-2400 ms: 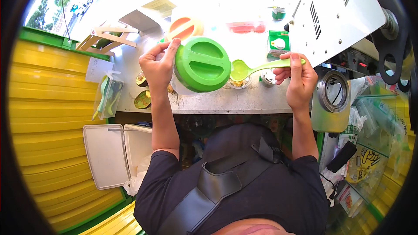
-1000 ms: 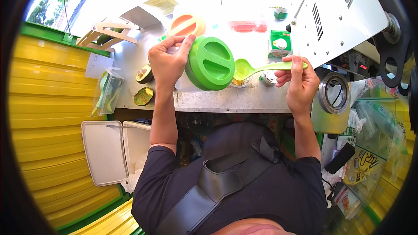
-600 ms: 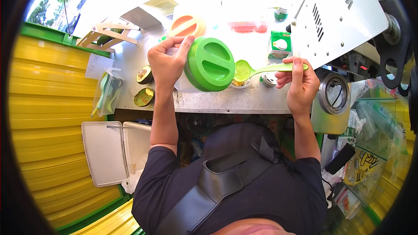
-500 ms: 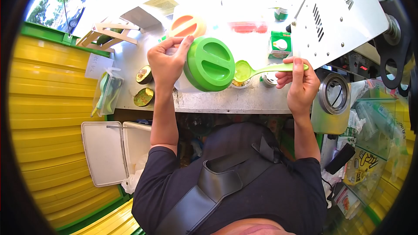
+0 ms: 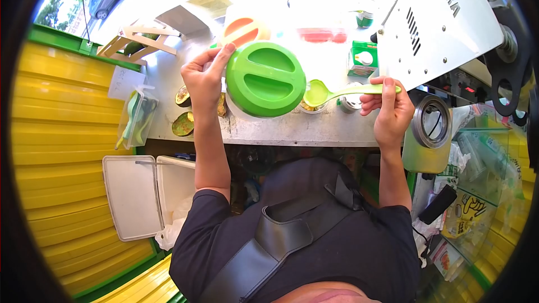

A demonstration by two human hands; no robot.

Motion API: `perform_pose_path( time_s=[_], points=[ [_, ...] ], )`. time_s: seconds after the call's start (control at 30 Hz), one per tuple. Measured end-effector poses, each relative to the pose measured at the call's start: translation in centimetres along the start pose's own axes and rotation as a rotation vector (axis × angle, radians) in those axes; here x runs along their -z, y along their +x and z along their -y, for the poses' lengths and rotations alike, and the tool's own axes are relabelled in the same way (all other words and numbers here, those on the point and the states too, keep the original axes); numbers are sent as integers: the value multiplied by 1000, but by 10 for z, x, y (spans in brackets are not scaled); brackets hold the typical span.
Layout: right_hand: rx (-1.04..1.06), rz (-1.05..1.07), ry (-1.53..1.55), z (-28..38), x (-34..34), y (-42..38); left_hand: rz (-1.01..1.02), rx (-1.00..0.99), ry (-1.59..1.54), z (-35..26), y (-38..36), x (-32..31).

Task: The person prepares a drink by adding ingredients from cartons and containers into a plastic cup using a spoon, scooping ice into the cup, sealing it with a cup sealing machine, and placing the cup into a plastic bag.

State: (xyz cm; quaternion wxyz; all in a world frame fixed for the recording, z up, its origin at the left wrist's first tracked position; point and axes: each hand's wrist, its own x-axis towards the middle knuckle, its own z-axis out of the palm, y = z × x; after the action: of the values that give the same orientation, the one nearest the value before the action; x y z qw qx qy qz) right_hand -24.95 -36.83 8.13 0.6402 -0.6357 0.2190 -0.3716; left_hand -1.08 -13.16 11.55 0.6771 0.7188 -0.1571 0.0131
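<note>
My left hand (image 5: 205,76) grips the edge of a round green lid (image 5: 266,78), which faces up above the steel counter (image 5: 281,133). In my right hand (image 5: 388,106) is the handle of a light green spoon (image 5: 331,94). Its bowl lies just right of the lid, over a small container of yellowish food (image 5: 312,108). Beside my left forearm are an opened avocado half (image 5: 183,96) and a scraped avocado shell (image 5: 183,124). What lies directly under the lid is hidden.
An orange lid (image 5: 246,31), a red-topped item (image 5: 321,35) and a green box (image 5: 362,59) stand behind. A clear utensil holder (image 5: 136,118) hangs at the left. A large metal machine (image 5: 443,22) and a metal canister (image 5: 429,134) are at the right.
The green lid has moved slightly left with my left hand and turned flatter towards the camera. The spoon has shifted slightly right with my right hand.
</note>
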Motion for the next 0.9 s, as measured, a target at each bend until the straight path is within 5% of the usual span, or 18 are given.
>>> perform_pose_path(
  time_s=[0.2, 0.27, 0.37, 0.47, 0.53, 0.6, 0.77, 0.9],
  points=[
    [140, 203, -182, -8, 2, -26, -73, 135, -313, 1, 12, 30],
    [718, 498, -571, -8, 3, -30, -107, 75, -282, -3, 17, 46],
    [812, 662, -732, -3, 0, -50, -185, 29, -248, -4, 28, 75],
    [863, 681, -816, -1, -4, -59, -149, 10, -334, -3, 46, 119],
    [857, 706, -777, -1, -5, -63, -243, -175, -192, 15, 68, 155],
    [810, 663, -851, -5, -4, -68, -340, -108, -498, 24, 94, 196],
    [737, 625, -869, -10, -8, -83, -772, -105, -444, 39, 137, 244],
    [694, 586, -876, -12, -12, -92, -887, -41, -371, 93, 163, 279]
  ],
)
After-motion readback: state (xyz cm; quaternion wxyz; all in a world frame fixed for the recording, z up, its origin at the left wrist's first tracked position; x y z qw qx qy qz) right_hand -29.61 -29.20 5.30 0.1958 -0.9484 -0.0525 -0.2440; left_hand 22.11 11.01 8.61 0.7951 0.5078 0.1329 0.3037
